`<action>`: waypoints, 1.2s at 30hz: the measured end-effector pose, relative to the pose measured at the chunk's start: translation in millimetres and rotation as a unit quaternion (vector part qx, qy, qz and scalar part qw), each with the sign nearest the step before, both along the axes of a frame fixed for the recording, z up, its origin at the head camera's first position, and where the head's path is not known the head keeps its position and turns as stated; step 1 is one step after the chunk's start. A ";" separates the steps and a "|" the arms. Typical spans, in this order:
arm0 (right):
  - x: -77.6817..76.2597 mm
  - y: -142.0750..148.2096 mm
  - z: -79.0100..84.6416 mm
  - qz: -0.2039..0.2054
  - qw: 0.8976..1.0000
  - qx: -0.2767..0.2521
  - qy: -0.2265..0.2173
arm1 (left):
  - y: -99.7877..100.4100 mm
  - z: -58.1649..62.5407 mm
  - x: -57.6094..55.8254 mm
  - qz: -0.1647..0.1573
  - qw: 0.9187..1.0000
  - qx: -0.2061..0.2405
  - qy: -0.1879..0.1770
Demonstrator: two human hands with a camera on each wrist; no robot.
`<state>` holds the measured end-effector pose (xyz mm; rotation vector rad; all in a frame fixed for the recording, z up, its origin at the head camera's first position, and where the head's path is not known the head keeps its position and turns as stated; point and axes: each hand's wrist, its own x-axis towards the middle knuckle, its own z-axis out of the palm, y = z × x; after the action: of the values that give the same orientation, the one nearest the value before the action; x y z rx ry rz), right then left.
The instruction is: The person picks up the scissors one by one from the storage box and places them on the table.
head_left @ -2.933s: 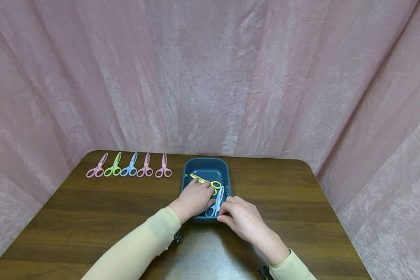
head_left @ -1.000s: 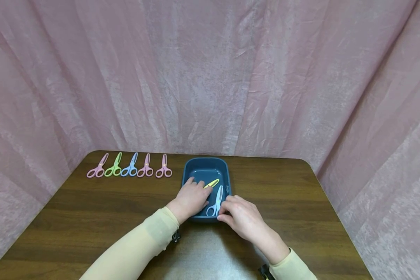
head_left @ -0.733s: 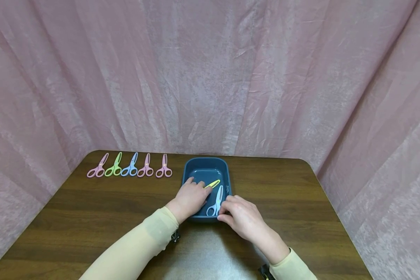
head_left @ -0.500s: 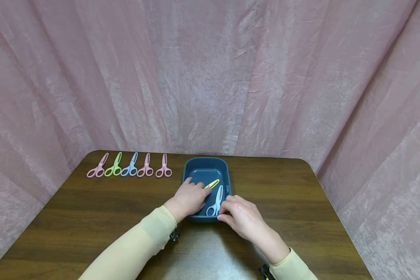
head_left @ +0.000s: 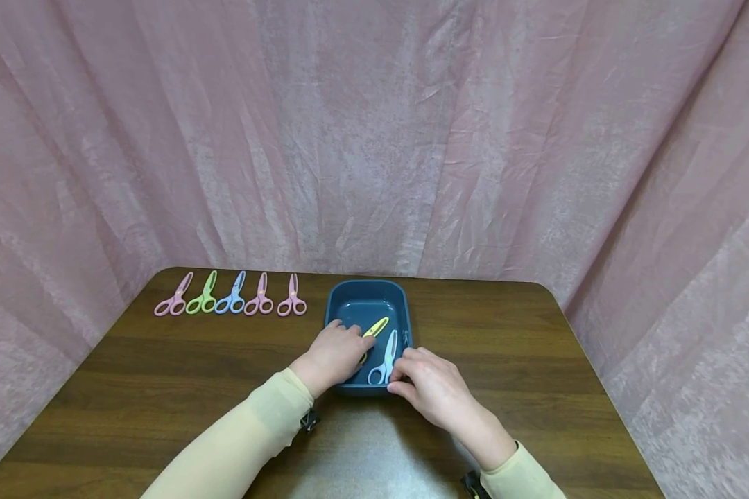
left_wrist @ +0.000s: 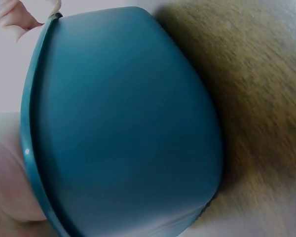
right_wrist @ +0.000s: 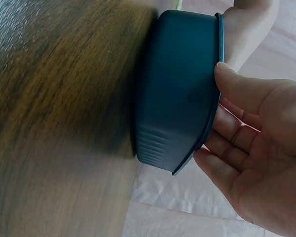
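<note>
A dark blue plastic box (head_left: 367,389) sits on the wooden table. My left hand (head_left: 332,355) reaches over its left rim and grips yellow scissors (head_left: 375,328), whose blades point up and to the right. The handles are mostly hidden beneath that hand. Light blue scissors (head_left: 390,355) lie along the box's right side, blades away from me. My right hand (head_left: 431,388) holds the box's rim at the near right corner. In the right wrist view, the thumb (right_wrist: 227,76) presses on the rim. The left wrist view shows mainly the box's outer wall (left_wrist: 123,118).
Several scissors stand in a row at the table's far left: pink scissors (head_left: 175,298), green scissors (head_left: 202,298), blue scissors (head_left: 231,298), and two more pink ones, including the rightmost pink scissors (head_left: 292,299). Pink curtains (head_left: 374,138) hang behind the table (head_left: 487,333).
The yellow scissors have turned: their blades pointed up-left and now point up-right, with the left hand over the handles. That hand has drawn slightly back left. The right hand stays on the rim.
</note>
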<state>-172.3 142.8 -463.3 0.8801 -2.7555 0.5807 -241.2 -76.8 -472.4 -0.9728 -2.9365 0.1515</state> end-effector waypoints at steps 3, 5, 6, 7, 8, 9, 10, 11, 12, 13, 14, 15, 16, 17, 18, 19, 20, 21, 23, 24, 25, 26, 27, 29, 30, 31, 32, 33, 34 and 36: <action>-0.1 -0.2 0.1 -0.001 1.000 0.001 0.001 | -0.6 -0.8 -0.6 -0.005 1.000 0.005 0.010; -0.1 -0.3 0.2 -0.002 1.000 0.002 0.001 | -1.1 -2.1 -1.1 -0.008 1.000 0.004 0.014; -0.1 -0.4 0.3 -0.003 1.000 0.003 0.001 | -1.4 -2.5 -1.4 -0.009 1.000 0.003 0.016; 0.0 -0.5 0.3 -0.002 1.000 0.002 0.000 | -1.7 -3.3 -1.6 -0.009 1.000 0.002 0.016; 0.1 -0.5 0.4 -0.003 1.000 0.003 0.000 | -2.1 -4.0 -1.9 -0.009 1.000 0.002 0.015; 0.1 -0.6 0.5 -0.003 1.000 0.003 -0.001 | -2.3 -4.2 -2.0 -0.008 1.000 0.003 0.015; 0.1 -0.6 0.6 -0.002 1.000 0.002 -0.002 | -2.4 -4.4 -2.1 -0.007 1.000 0.004 0.015; 0.1 -0.7 0.9 -0.002 1.000 0.001 -0.002 | -2.5 -4.4 -2.2 -0.007 1.000 0.005 0.015; 0.1 -0.7 1.0 -0.002 1.000 0.001 -0.003 | -2.6 -4.5 -2.3 -0.006 1.000 0.006 0.016; 0.1 -0.7 1.2 -0.002 1.000 0.001 -0.003 | -2.7 -4.4 -2.2 -0.006 1.000 0.006 0.017; 0.1 -0.7 1.3 -0.002 1.000 0.001 -0.004 | -2.9 -4.3 -2.1 -0.006 1.000 0.008 0.019; 0.1 -0.7 1.3 -0.002 1.000 0.001 -0.004 | -3.0 -4.4 -2.0 -0.007 1.000 0.008 0.021; 0.1 -0.8 1.3 -0.002 1.000 0.001 -0.004 | -3.1 -4.4 -1.9 -0.008 1.000 0.010 0.024; 0.2 -0.8 1.2 -0.002 1.000 0.001 -0.004 | -3.3 -4.4 -1.7 -0.009 1.000 0.011 0.026; 0.3 -0.8 1.1 -0.002 1.000 0.001 -0.005 | -3.4 -4.4 -1.4 -0.010 0.999 0.013 0.029; 0.3 -0.8 1.0 -0.002 1.000 0.000 -0.005 | -3.6 -4.5 -1.3 -0.012 0.999 0.016 0.032; 0.4 -0.8 0.9 -0.002 1.000 0.000 -0.005 | -3.8 -4.6 -1.2 -0.015 0.999 0.017 0.035; 0.5 -0.8 0.7 -0.003 1.000 0.000 -0.005 | -4.0 -4.6 -0.9 -0.017 0.999 0.019 0.038; 0.5 -0.8 0.5 -0.003 1.000 0.000 -0.005 | -4.3 -4.4 -0.8 -0.021 0.998 0.025 0.045; 0.4 -0.7 0.4 -0.003 1.000 0.000 -0.004 | -4.7 -4.6 -0.9 -0.024 0.998 0.027 0.049; 0.4 -0.6 0.2 -0.003 1.000 0.000 -0.003 | -5.0 -4.7 -1.1 -0.026 0.998 0.030 0.053; 0.3 -0.6 0.1 -0.003 1.000 0.000 -0.002 | -5.4 -4.7 -1.1 -0.028 0.997 0.033 0.056; 0.2 -0.5 -0.1 -0.003 1.000 0.000 -0.001 | -5.8 -4.9 -1.3 -0.029 0.997 0.037 0.059; 0.1 -0.3 -0.3 -0.003 1.000 0.000 0.002 | -6.9 -5.4 -1.8 -0.031 0.997 0.042 0.063; 0.1 -0.2 -0.4 -0.003 1.000 0.001 0.002 | -7.5 -5.8 -2.3 -0.032 0.996 0.046 0.064; 0.1 -0.1 -0.5 -0.002 1.000 0.001 0.002 | -8.2 -5.4 -2.2 -0.032 0.996 0.051 0.065; 0.0 0.0 -0.6 -0.002 1.000 0.001 0.002 | -9.1 -5.5 -2.3 -0.033 0.996 0.057 0.066; 0.0 0.1 -0.7 -0.002 1.000 0.002 0.002 | -10.0 -5.3 -2.2 -0.033 0.995 0.064 0.066; 0.0 0.3 -0.6 -0.002 1.000 0.003 0.001 | -10.8 -4.6 -1.8 -0.034 0.995 0.072 0.066; -0.1 0.4 -0.4 -0.001 1.000 0.003 0.000 | -12.6 -2.7 -0.7 -0.035 0.993 0.089 0.067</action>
<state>-172.4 143.3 -463.6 0.8776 -2.7591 0.5719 -241.9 -89.5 -475.0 -0.9950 -2.7349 -0.0463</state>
